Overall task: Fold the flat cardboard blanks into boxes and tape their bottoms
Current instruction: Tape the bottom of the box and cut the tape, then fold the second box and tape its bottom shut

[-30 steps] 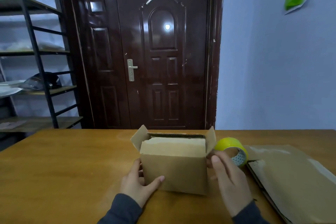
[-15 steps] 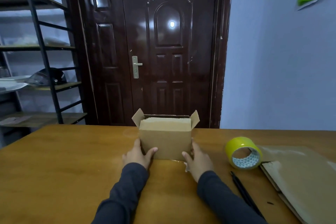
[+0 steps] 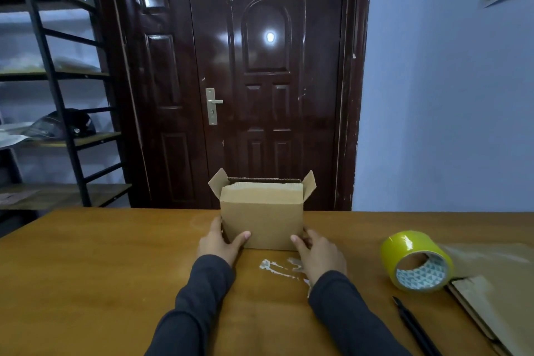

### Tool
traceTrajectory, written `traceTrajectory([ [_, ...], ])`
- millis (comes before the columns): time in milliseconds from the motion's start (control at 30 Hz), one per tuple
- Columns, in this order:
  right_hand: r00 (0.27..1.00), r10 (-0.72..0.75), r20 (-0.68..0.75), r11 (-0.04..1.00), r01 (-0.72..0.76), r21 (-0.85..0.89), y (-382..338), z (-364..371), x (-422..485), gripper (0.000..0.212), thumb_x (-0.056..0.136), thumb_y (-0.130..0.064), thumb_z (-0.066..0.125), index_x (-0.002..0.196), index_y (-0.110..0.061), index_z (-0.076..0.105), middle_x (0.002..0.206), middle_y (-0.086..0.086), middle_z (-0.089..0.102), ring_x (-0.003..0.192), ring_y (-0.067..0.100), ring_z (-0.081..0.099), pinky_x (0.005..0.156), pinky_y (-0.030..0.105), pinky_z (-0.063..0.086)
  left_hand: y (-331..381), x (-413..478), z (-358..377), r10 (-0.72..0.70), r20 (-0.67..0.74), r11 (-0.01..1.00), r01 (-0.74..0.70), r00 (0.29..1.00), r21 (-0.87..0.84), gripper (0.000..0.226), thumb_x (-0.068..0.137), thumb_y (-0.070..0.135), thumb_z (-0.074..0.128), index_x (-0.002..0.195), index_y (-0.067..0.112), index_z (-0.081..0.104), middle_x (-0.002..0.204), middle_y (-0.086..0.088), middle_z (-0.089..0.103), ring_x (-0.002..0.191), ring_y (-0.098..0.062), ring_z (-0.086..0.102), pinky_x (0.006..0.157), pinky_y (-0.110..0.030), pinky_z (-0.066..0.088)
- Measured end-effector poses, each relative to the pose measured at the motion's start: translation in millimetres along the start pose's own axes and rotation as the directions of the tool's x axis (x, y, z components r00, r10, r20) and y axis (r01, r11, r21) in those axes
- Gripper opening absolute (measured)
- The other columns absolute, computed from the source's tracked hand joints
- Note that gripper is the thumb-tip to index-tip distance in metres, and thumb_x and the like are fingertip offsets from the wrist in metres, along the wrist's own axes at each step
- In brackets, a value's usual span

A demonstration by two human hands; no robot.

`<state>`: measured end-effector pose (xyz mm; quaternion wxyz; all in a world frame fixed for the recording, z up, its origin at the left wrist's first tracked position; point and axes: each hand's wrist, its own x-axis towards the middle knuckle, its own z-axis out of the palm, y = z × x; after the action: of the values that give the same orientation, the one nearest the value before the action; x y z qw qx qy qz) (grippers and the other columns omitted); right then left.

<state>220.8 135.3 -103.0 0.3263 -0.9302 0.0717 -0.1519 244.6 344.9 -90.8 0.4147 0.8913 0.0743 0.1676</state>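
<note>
A small brown cardboard box (image 3: pixel 261 222) stands upright on the wooden table (image 3: pixel 101 269), far from me near the table's back edge. Its two side flaps stick up and the front flap is folded inward. My left hand (image 3: pixel 218 244) holds the box's lower left corner, thumb on the front face and fingers along the side. My right hand (image 3: pixel 319 254) holds the lower right corner the same way. A yellow tape roll (image 3: pixel 413 251) lies to the right, leaning against a stack of flat cardboard blanks (image 3: pixel 497 292).
A black pen (image 3: pixel 413 324) lies in front of the blanks. White tape scraps (image 3: pixel 277 267) stick to the table between my hands. A dark door (image 3: pixel 265 81) stands behind the table, a black metal shelf (image 3: pixel 57 95) at the left.
Both hands have slid the box away from me toward the back edge of the table. My right hand moved from the tape roll side to the box's lower right corner.
</note>
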Motion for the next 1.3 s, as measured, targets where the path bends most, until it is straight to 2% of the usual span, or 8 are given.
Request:
traceTrajectory([
  [233, 0.995, 0.091, -0.047, 0.921, -0.066, 0.384, -2.0, -19.1, -17.9, 0.062, 0.087, -0.037, 0.064, 0.142, -0.03, 0.034, 0.143, -0.007, 0.049, 0.125, 0.017, 0.05, 0.099, 0.036, 0.046, -2.2, -20.6, -1.1, 0.014, -0.068, 0.99, -0.023, 0.998, -0.139, 0.129, 0.058, 0.056, 0.083, 0.153, 0.027, 0.0, 0.156, -0.008, 0.027, 0.14, -0.028, 0.032, 0.111, -0.045, 0.035],
  [433, 0.953, -0.071, -0.295, 0.977, 0.126, 0.171, 1.9, -67.1, -63.6, 0.054, 0.09, -0.041, 0.055, 0.14, -0.034, 0.035, 0.12, -0.006, 0.056, 0.105, 0.008, 0.053, 0.082, 0.022, 0.045, 13.4, -68.2, -7.3, 0.32, -0.283, 0.928, -0.24, 0.904, 0.284, 0.111, 0.072, 0.063, 0.068, 0.153, 0.016, 0.009, 0.159, -0.007, 0.019, 0.141, -0.026, 0.031, 0.109, -0.048, 0.034],
  [600, 0.929, -0.185, -0.322, 0.979, 0.201, 0.017, 19.0, -140.3, -80.2, 0.055, 0.091, -0.041, 0.053, 0.141, -0.032, 0.035, 0.124, -0.001, 0.058, 0.11, 0.016, 0.056, 0.083, 0.03, 0.049, 71.4, -111.4, 7.1, 0.458, -0.334, 0.883, -0.379, 0.824, 0.277, 0.095, 0.079, 0.05, 0.068, 0.15, 0.008, 0.022, 0.152, -0.014, 0.034, 0.135, -0.03, 0.039, 0.102, -0.046, 0.039],
  [867, 0.959, -0.219, -0.177, 0.953, 0.171, -0.25, 79.6, -254.9, -98.2, 0.069, 0.087, -0.043, 0.057, 0.148, -0.027, 0.03, 0.149, 0.0, 0.043, 0.135, 0.023, 0.038, 0.107, 0.04, 0.038, 206.0, -180.9, 58.5, 0.623, -0.007, 0.765, -0.607, 0.782, 0.214, 0.072, 0.086, 0.056, 0.05, 0.148, 0.023, 0.031, 0.137, 0.003, 0.052, 0.128, -0.019, 0.044, 0.102, -0.037, 0.036],
  [967, 0.991, -0.067, -0.119, 0.944, 0.025, -0.329, 117.0, -287.3, -100.9, 0.073, 0.084, -0.043, 0.057, 0.149, -0.028, 0.027, 0.152, 0.001, 0.038, 0.138, 0.026, 0.034, 0.108, 0.044, 0.035, 244.4, -206.5, 88.9, 0.45, 0.244, 0.886, -0.464, 0.859, 0.001, 0.071, 0.086, 0.057, 0.051, 0.147, 0.028, 0.03, 0.138, -0.001, 0.052, 0.125, -0.024, 0.047, 0.102, -0.041, 0.04],
  [1100, 0.964, 0.262, -0.041, 0.889, -0.258, -0.379, 179.2, -321.3, -107.0, 0.081, 0.083, -0.049, 0.058, 0.15, -0.024, 0.022, 0.154, 0.007, 0.031, 0.139, 0.032, 0.031, 0.109, 0.048, 0.033, 283.8, -244.6, 116.7, 0.115, 0.584, 0.993, -0.09, 0.803, -0.072, 0.072, 0.087, 0.05, 0.057, 0.148, 0.022, 0.031, 0.142, -0.008, 0.046, 0.124, -0.031, 0.049, 0.093, -0.033, 0.042],
  [1200, 0.877, 0.479, 0.046, 0.835, -0.438, -0.333, 219.4, -337.4, -114.5, 0.085, 0.083, -0.056, 0.058, 0.149, -0.014, 0.025, 0.147, 0.013, 0.04, 0.129, 0.034, 0.042, 0.102, 0.045, 0.042, 301.2, -267.0, 126.7, 0.028, 0.65, 0.992, -0.1, 0.76, 0.074, 0.038, 0.095, 0.037, 0.052, 0.122, 0.01, 0.051, 0.121, -0.013, 0.054, 0.106, -0.031, 0.055, 0.096, -0.036, 0.042],
  [1300, 0.811, 0.558, 0.178, 0.82, -0.504, -0.272, 240.0, -341.2, -124.8, 0.078, 0.085, -0.058, 0.056, 0.142, -0.008, 0.037, 0.131, 0.011, 0.052, 0.114, 0.03, 0.053, 0.095, 0.04, 0.046, 306.4, -280.5, 138.8, -0.034, 0.722, 0.962, -0.173, 0.691, 0.21, 0.054, 0.099, 0.037, 0.045, 0.144, 0.007, 0.035, 0.145, -0.014, 0.04, 0.131, -0.034, 0.042, 0.104, -0.038, 0.036],
])
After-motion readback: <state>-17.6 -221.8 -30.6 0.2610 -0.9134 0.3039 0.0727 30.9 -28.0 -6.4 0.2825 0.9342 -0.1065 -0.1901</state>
